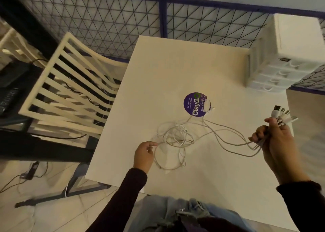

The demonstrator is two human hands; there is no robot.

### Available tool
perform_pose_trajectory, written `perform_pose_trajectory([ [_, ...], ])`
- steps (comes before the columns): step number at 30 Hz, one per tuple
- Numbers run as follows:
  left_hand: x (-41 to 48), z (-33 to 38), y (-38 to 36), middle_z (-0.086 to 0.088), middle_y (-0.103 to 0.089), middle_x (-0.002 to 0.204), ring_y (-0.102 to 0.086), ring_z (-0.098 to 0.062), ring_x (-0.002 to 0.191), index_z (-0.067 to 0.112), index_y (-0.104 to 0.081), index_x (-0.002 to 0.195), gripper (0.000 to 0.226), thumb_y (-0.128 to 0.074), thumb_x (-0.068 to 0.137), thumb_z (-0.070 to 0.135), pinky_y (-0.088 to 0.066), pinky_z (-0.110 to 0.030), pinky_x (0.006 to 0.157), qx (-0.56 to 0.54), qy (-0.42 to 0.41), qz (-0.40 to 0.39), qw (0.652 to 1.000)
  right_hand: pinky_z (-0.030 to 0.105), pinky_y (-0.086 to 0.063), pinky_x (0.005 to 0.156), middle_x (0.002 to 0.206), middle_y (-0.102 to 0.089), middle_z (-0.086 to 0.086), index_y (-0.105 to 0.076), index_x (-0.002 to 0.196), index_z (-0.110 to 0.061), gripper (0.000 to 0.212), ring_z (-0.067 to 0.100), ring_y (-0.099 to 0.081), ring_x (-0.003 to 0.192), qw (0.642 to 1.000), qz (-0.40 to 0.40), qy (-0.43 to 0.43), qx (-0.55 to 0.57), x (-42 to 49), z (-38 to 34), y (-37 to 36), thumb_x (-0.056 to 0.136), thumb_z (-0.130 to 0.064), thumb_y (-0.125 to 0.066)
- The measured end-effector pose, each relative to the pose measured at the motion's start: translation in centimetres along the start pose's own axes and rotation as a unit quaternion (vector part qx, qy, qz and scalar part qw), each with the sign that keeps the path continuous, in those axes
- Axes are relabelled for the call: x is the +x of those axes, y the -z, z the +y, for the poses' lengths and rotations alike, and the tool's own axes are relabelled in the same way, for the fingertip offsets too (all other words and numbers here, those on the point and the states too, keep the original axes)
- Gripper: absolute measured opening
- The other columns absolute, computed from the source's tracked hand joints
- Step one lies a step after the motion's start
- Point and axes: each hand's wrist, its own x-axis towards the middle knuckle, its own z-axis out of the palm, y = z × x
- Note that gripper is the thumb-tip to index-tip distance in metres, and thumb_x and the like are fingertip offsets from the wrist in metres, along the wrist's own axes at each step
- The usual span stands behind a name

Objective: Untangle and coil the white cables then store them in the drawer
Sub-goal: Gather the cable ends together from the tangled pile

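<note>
A tangle of white cables [175,136] lies on the white table [184,70], just below a round purple sticker. My right hand [276,136] is raised at the table's right edge and grips several cable ends; their plugs [283,113] stick up above my fingers, and the strands sag back to the tangle. My left hand [143,155] rests at the tangle's left side, thumb and forefinger pinched on one cable loop. The white drawer unit [288,55] stands at the table's far right corner, all drawers shut.
The purple sticker [195,104] sits mid-table with a white plug lying at its right edge. A cream slatted chair [70,84] stands left of the table. A wire-mesh railing [123,20] runs behind. Dark cables and a power strip [31,170] lie on the floor at left.
</note>
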Motion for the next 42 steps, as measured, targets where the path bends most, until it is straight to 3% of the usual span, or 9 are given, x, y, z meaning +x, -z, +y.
perform_pose_trajectory([
  [7, 1.3, -4.2, 1.2, 0.005, -0.056, 0.108, -0.053, -0.016, 0.107, 0.017, -0.072, 0.099, 0.048, -0.053, 0.070, -0.016, -0.038, -0.025, 0.102, 0.210, -0.118, -0.174, 0.955, 0.017, -0.037, 0.044, 0.048, -0.048, -0.008, -0.046, 0.086, -0.024, 0.021, 0.009, -0.041, 0.044, 0.998, 0.010, -0.013, -0.058, 0.0, 1.2, -0.2, 0.102, -0.028, -0.033],
  [10, 1.1, -4.0, 1.0, 0.006, -0.051, 0.119, -0.044, -0.016, 0.110, 0.026, -0.071, 0.104, 0.036, -0.063, 0.077, 0.003, -0.033, -0.024, 0.098, 0.294, -0.154, -0.211, 0.919, 0.017, -0.035, 0.043, 0.047, -0.047, -0.008, -0.045, 0.085, -0.023, 0.022, 0.009, -0.039, 0.042, 0.998, 0.009, -0.019, -0.065, 0.0, 1.2, -0.8, 0.102, -0.027, -0.032],
  [14, 1.0, -4.2, 0.7, 0.007, -0.050, 0.121, -0.036, -0.011, 0.106, 0.028, -0.074, 0.100, 0.025, -0.074, 0.075, 0.028, -0.027, -0.021, 0.092, 0.310, -0.211, -0.188, 0.908, 0.018, -0.034, 0.043, 0.047, -0.047, -0.008, -0.046, 0.087, -0.022, 0.021, 0.009, -0.038, 0.042, 0.997, 0.006, -0.022, -0.073, -0.2, 1.1, -1.3, 0.102, -0.025, -0.033],
  [19, 0.9, -3.7, -0.1, 0.004, -0.063, 0.106, -0.039, -0.010, 0.098, 0.019, -0.074, 0.090, 0.012, -0.069, 0.080, 0.025, -0.043, -0.035, 0.088, 0.325, -0.249, -0.213, 0.887, 0.019, -0.033, 0.043, 0.048, -0.047, -0.007, -0.046, 0.090, -0.020, 0.018, 0.010, -0.037, 0.043, 0.996, -0.002, -0.033, -0.086, -0.7, 1.2, -1.8, 0.102, -0.022, -0.033],
  [24, 0.4, -1.3, -0.2, 0.017, -0.048, 0.082, -0.045, 0.004, 0.078, 0.028, -0.067, 0.091, 0.006, -0.065, 0.086, 0.026, -0.035, -0.007, 0.077, 0.208, -0.178, -0.176, 0.945, 0.022, -0.032, 0.046, 0.048, -0.046, -0.005, -0.047, 0.090, -0.020, 0.017, 0.012, -0.036, 0.043, 0.995, -0.004, -0.037, -0.095, -1.1, 1.1, -1.8, 0.101, -0.022, -0.035],
  [28, 0.3, -0.3, 0.2, 0.013, -0.065, 0.079, -0.056, -0.003, 0.079, 0.054, -0.061, 0.067, 0.035, -0.074, 0.077, 0.023, -0.040, -0.006, 0.073, 0.111, -0.136, -0.147, 0.973, 0.027, -0.031, 0.050, 0.048, -0.046, -0.003, -0.048, 0.090, -0.020, 0.014, 0.014, -0.036, 0.042, 0.995, 0.005, -0.040, -0.097, -1.1, 1.2, -1.6, 0.100, -0.022, -0.038],
  [33, -0.5, 0.1, 0.7, 0.045, -0.060, 0.075, -0.059, 0.013, 0.085, 0.047, -0.064, 0.069, 0.031, -0.075, 0.078, 0.020, -0.040, -0.001, 0.077, 0.118, -0.089, -0.216, 0.965, 0.025, -0.033, 0.048, 0.048, -0.048, -0.003, -0.049, 0.090, -0.020, 0.015, 0.013, -0.037, 0.042, 0.994, 0.002, -0.046, -0.095, -1.2, 1.4, -1.5, 0.100, -0.022, -0.039],
  [39, -1.1, -1.1, 1.0, 0.022, -0.064, 0.077, -0.058, 0.016, 0.083, 0.044, -0.061, 0.071, 0.036, -0.070, 0.081, 0.010, -0.044, -0.006, 0.078, 0.142, -0.075, -0.219, 0.962, 0.023, -0.034, 0.047, 0.051, -0.047, -0.001, -0.050, 0.090, -0.020, 0.015, 0.013, -0.038, 0.043, 0.993, -0.002, -0.045, -0.109, -1.5, 1.5, -1.6, 0.101, -0.023, -0.039],
  [42, -1.6, -0.7, 1.1, 0.018, -0.069, 0.080, -0.059, 0.015, 0.088, 0.039, -0.065, 0.077, 0.042, -0.060, 0.082, -0.002, -0.043, -0.009, 0.086, 0.081, -0.053, -0.168, 0.981, 0.027, -0.033, 0.051, 0.056, -0.047, 0.002, -0.051, 0.090, -0.020, 0.015, 0.014, -0.040, 0.047, 0.991, -0.001, -0.048, -0.122, -1.7, 1.5, -1.6, 0.100, -0.019, -0.040],
])
